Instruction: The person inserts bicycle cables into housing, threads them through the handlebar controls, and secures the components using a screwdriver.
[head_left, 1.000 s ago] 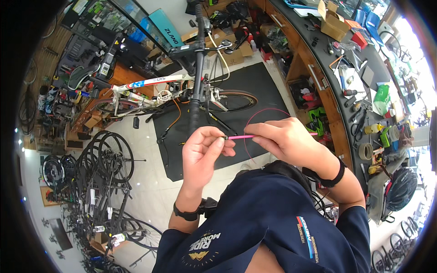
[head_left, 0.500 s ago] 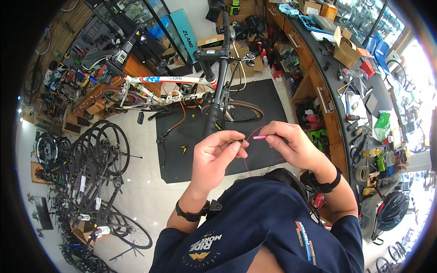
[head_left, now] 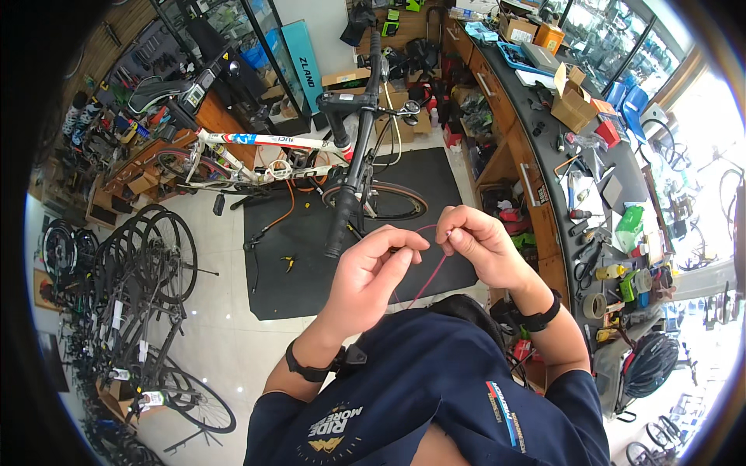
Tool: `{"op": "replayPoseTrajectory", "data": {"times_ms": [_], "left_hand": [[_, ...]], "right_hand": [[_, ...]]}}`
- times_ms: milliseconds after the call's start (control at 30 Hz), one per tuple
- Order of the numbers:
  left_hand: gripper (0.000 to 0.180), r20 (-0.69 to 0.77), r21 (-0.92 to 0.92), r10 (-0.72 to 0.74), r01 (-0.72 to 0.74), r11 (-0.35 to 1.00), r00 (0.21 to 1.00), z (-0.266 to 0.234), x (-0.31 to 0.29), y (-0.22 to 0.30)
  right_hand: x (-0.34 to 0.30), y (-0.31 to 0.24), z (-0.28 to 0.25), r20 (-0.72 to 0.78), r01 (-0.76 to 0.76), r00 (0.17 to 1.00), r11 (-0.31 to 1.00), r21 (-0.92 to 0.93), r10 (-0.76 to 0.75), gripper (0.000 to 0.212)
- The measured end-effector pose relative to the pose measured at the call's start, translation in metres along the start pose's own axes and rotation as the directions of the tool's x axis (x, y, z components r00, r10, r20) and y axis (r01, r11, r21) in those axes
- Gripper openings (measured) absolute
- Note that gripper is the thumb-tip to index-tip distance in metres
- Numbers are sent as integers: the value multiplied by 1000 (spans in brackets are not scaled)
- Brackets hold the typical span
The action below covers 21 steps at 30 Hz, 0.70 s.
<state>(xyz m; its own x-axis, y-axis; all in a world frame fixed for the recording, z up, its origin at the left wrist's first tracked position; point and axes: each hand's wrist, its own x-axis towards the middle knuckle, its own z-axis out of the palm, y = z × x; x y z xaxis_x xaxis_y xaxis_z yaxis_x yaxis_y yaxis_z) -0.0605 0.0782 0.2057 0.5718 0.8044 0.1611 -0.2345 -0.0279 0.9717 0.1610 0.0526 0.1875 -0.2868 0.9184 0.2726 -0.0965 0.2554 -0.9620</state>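
Observation:
Both of my hands are raised close together in front of my chest, above the black floor mat. My right hand (head_left: 480,247) pinches a thin pink cable (head_left: 428,280) near its end, between thumb and fingertips. From there the cable runs down toward my lap, and a loop of it passes behind my hands. My left hand (head_left: 374,273) is curled, thumb against the fingers; a small dark bit shows between them, too small to name. The two hands are a short gap apart. Just beyond them is the dark handlebar (head_left: 359,167) of a white road bike (head_left: 307,143).
Pliers with yellow handles (head_left: 289,264) lie on the black mat (head_left: 311,299). Along the right curves a workbench (head_left: 519,101) with tools, a cardboard box (head_left: 573,105) and a green packet (head_left: 629,227). Several bikes and wheels (head_left: 167,256) stand at the left.
My right hand has turned and moved slightly left, and less of the pink end shows. The left hand's fingers have curled further round. The whole view has shifted a little.

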Motion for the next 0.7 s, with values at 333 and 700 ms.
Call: {"op": "replayPoseTrajectory", "data": {"times_ms": [333,700], "left_hand": [[17,-1,473,276,-243,847,961,13,11,9],[11,-33,414,380,-333,847,924,26,28,-42]], "right_hand": [[0,-1,5,-17,14,1000,994,-105,-16,15],[-15,15,-13,-14,-33,999,981,-193,30,24]]}}
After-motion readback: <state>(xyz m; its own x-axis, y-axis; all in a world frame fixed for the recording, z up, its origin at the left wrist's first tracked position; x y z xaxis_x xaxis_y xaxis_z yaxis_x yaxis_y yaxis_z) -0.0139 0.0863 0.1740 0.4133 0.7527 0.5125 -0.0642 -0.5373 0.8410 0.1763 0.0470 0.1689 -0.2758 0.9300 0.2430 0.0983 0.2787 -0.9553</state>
